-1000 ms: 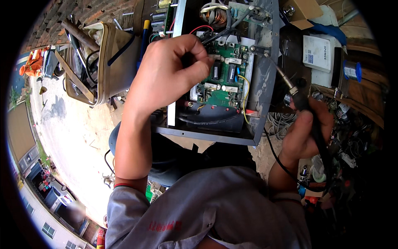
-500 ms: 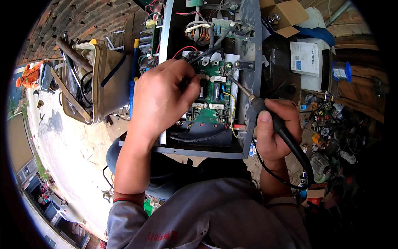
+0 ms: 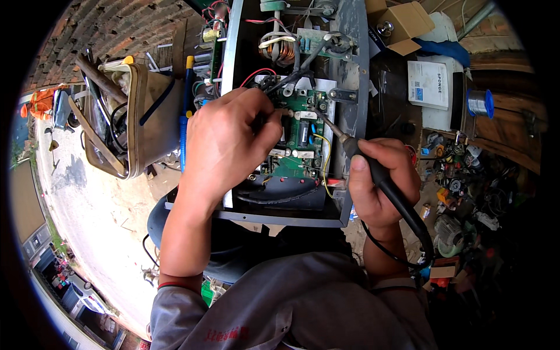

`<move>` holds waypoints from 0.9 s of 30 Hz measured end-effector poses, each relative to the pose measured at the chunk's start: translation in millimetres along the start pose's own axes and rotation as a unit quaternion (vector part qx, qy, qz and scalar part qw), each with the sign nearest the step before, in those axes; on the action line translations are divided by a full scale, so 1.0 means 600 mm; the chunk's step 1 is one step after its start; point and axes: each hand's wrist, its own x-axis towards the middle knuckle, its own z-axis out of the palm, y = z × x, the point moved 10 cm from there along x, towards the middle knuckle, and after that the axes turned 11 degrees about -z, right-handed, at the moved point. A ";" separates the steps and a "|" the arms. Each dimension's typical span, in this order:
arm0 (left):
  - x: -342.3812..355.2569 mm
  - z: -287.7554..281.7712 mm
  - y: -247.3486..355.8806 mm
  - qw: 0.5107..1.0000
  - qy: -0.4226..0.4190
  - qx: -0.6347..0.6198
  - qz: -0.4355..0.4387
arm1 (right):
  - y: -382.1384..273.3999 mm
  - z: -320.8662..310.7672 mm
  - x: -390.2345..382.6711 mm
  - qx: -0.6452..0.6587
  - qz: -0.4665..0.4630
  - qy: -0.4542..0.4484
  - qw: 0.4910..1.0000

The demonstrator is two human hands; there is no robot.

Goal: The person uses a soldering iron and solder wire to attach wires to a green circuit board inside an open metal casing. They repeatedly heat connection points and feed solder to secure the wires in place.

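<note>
My right hand is closed round the black handle of a soldering iron. The iron's thin metal tip points up and left, reaching the upper right part of a green circuit board. My left hand is bent over the board's left side, its fingers pinched together beside the small parts there. Whatever lies between those fingertips is hidden. White block parts, dark cylinders and a yellow wire sit on the board. It lies inside an open grey metal case, whose near edge is above my lap.
Farther up the case is a copper coil among thick black cables. Left stands a bucket of tools, with a blue bar-like tool beside it. Right are a cardboard box, a white box, a solder spool and scattered parts.
My right hand and the soldering iron have shifted slightly left, the tip coming farther over the board. My left hand keeps its pinch in nearly the same place.
</note>
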 end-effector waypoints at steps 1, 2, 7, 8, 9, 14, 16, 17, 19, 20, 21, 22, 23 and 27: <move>0.000 0.000 0.000 1.000 0.000 0.001 0.000 | 0.000 0.001 0.001 0.000 0.000 -0.001 1.000; 0.000 -0.001 0.000 1.000 0.000 0.003 -0.001 | 0.001 0.002 0.002 0.001 0.000 -0.001 1.000; 0.000 0.001 0.000 1.000 -0.002 0.003 -0.002 | 0.001 0.005 0.007 0.002 0.011 -0.015 1.000; 0.000 0.000 0.001 1.000 -0.002 0.005 0.000 | 0.001 0.006 0.009 0.001 0.007 -0.016 1.000; 0.001 0.002 -0.001 1.000 -0.006 0.008 -0.005 | 0.000 0.006 0.010 0.000 0.003 -0.017 1.000; 0.001 0.005 -0.004 1.000 -0.012 0.021 -0.019 | 0.007 0.008 0.015 0.026 0.019 -0.026 0.999; 0.002 0.006 -0.005 0.999 -0.015 0.023 -0.019 | 0.012 0.008 0.019 0.038 0.022 -0.033 0.998; 0.002 0.007 -0.005 0.999 -0.017 0.024 -0.019 | 0.013 0.008 0.023 0.040 0.018 -0.039 0.998; 0.002 0.008 -0.005 0.999 -0.020 0.025 -0.021 | 0.014 0.007 0.027 0.041 0.015 -0.049 0.998; 0.002 0.008 -0.006 0.999 -0.022 0.026 -0.022 | 0.014 0.006 0.029 0.041 0.015 -0.053 0.998; 0.002 0.008 -0.006 0.999 -0.023 0.026 -0.023 | 0.013 0.006 0.030 0.041 0.015 -0.058 0.997; 0.002 0.009 -0.006 0.999 -0.024 0.026 -0.023 | 0.014 0.006 0.030 0.040 0.019 -0.058 0.997; 0.002 0.010 -0.007 0.999 -0.025 0.027 -0.024 | 0.015 0.006 0.029 0.039 0.023 -0.059 0.997; 0.003 0.008 -0.006 0.999 -0.024 0.034 -0.025 | 0.020 0.005 0.031 0.047 0.032 -0.061 0.997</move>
